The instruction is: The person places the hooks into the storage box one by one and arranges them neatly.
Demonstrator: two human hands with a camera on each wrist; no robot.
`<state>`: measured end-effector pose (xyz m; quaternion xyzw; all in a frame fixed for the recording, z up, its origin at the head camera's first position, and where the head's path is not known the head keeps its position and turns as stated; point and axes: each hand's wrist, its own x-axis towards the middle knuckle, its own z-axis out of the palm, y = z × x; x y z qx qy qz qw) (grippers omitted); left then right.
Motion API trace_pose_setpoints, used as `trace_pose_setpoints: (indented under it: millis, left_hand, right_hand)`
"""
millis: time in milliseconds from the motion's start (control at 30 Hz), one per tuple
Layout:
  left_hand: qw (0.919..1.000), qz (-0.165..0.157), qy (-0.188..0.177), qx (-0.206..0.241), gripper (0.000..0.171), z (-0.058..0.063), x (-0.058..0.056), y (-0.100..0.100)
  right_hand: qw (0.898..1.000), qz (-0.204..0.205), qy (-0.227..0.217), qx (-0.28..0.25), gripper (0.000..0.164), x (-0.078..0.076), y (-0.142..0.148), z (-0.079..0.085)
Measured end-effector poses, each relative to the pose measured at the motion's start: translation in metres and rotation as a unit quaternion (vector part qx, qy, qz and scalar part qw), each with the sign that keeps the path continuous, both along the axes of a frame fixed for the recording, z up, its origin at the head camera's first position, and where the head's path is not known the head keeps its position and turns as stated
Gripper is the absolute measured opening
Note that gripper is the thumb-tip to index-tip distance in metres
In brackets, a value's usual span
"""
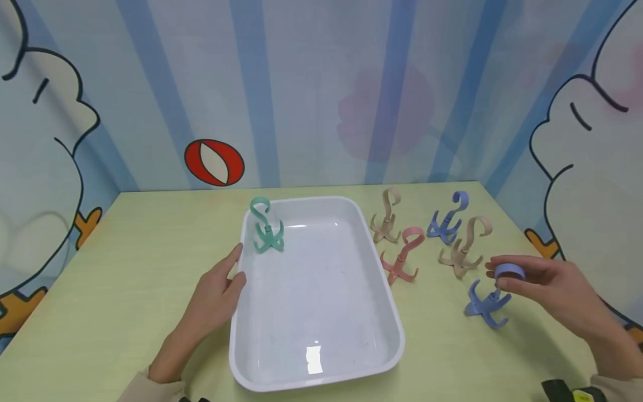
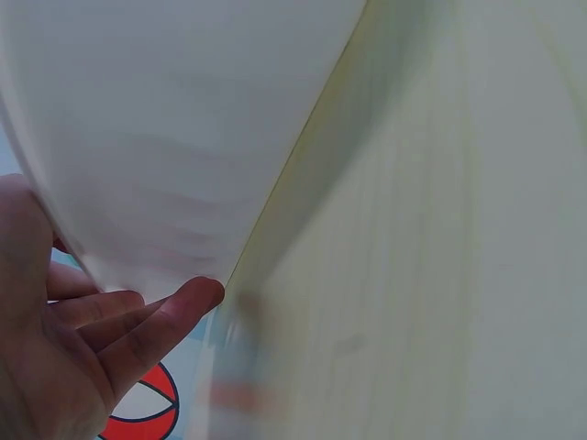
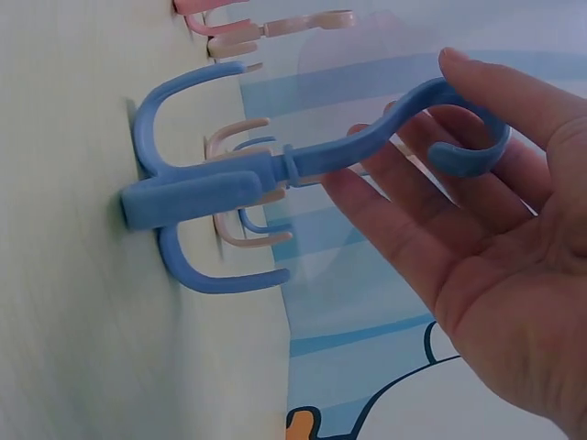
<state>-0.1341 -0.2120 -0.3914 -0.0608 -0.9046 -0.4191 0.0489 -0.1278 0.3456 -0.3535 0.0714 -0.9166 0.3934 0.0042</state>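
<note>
A white tray (image 1: 321,290) lies on the table, and my left hand (image 1: 216,293) touches its left rim. In the left wrist view, the fingers (image 2: 151,335) are nearly straight against the tray's outer wall (image 2: 174,137). A green claw hook (image 1: 269,237) stands inside the tray's far left corner. To the tray's right, my right hand (image 1: 552,285) holds a blue claw hook (image 1: 487,306) by its curved top, thumb and fingers about the loop. In the right wrist view, the prongs of this blue hook (image 3: 206,197) are at the tabletop; I cannot tell whether they touch it.
Right of the tray stand a pink hook (image 1: 399,268), a beige hook (image 1: 385,223), a second beige hook (image 1: 459,257) and another blue hook (image 1: 444,228). The pink one is close against the tray. A striped blue wall (image 1: 311,95) bounds the table (image 1: 171,234) behind.
</note>
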Motion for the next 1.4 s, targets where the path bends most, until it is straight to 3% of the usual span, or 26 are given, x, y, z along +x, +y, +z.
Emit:
trace_pose_setpoints:
  millis: [367, 867, 1100, 1400]
  left_hand:
    - [1.0000, 0.001, -0.002, 0.000, 0.061, -0.001, -0.001, 0.000]
    - [1.0000, 0.002, 0.003, 0.003, 0.061, -0.002, -0.001, 0.001]
    - [1.0000, 0.003, 0.001, 0.002, 0.061, 0.000, 0.000, 0.001]
    - [1.0000, 0.003, 0.006, 0.000, 0.061, -0.001, 0.000, 0.001]
  right_hand:
    - [0.995, 0.020, 0.021, -0.092, 0.036, -0.001, -0.002, -0.009]
    - [0.993, 0.026, 0.036, -0.111, 0.038, -0.003, -0.002, -0.014]
    - [0.994, 0.020, 0.042, -0.098, 0.039, -0.004, -0.008, -0.006]
    - [0.989, 0.053, 0.067, -0.120, 0.036, -0.007, -0.023, 0.013]
